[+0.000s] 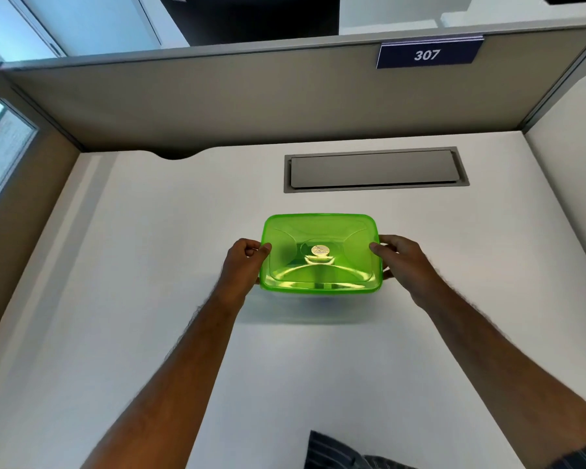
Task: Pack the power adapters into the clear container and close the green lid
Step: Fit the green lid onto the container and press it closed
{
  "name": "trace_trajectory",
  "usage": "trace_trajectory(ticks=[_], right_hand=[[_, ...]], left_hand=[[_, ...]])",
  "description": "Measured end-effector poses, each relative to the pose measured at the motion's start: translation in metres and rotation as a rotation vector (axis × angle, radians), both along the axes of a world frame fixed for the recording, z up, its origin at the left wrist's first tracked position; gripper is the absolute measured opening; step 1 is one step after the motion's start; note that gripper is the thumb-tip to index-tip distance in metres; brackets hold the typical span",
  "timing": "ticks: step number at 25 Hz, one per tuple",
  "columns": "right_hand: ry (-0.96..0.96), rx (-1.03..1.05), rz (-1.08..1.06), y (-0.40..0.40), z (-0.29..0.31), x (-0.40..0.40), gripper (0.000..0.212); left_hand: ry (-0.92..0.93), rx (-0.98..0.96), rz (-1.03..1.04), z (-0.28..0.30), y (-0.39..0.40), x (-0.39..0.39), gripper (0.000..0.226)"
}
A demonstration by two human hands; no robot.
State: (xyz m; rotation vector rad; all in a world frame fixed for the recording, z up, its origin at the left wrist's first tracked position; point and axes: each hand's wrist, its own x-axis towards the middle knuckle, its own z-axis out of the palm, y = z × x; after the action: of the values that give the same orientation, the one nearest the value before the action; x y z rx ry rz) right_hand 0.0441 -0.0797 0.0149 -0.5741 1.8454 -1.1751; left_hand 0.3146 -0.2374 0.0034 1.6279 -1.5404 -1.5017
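Note:
A translucent green lid (320, 231) covers the container in the middle of the white desk (149, 265). Only a thin edge of the clear container shows beneath the lid's front rim. My left hand (242, 262) grips the lid's left side, thumb on top. My right hand (401, 262) grips the right side the same way. A round label sits at the lid's centre. No power adapters are visible; what is inside the container is hidden by the lid.
A grey cable-access flap (374, 170) is set into the desk behind the container. Beige partition walls (251, 96) enclose the desk on three sides, with a blue sign reading 307 (427, 55). Striped fabric (339, 451) shows at the near edge.

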Motion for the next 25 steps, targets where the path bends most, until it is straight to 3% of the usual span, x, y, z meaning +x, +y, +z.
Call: trace_trajectory(ticks=[14, 25], right_hand=[[0.015, -0.038, -0.017, -0.085, -0.003, -0.056, 0.024], [-0.027, -0.038, -0.046, -0.109, -0.014, -0.071, 0.015]], left_hand=[[-0.028, -0.016, 0.005, -0.006, -0.091, -0.062, 0.029], [-0.024, 0.014, -0.004, -0.024, -0.110, -0.077, 0.026]])
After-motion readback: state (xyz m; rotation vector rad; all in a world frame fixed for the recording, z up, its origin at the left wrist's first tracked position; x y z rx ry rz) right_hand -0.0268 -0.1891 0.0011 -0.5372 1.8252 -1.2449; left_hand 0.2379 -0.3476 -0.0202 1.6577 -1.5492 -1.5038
